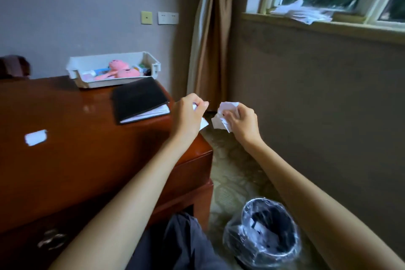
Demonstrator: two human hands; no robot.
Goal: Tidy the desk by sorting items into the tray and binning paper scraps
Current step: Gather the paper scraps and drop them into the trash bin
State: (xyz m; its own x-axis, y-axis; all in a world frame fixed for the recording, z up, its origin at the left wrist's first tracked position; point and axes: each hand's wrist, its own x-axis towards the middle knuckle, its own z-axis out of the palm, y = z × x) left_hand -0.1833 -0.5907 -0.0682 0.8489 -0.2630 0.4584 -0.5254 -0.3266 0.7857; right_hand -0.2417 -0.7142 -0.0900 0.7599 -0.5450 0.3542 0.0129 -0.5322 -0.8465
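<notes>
i see my left hand (189, 114) pinching a paper scrap (203, 122) by the desk (87, 133) corner. my right hand (242, 123) grips crumpled paper (223, 116), fingers closed, well above the bin (266, 232).

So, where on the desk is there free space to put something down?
The widest bare patch of the desk lies in front of the white slip, reaching the near edge. A smaller one sits between the tray and the slip, left of the black notebook. The far right corner is crowded.
</notes>
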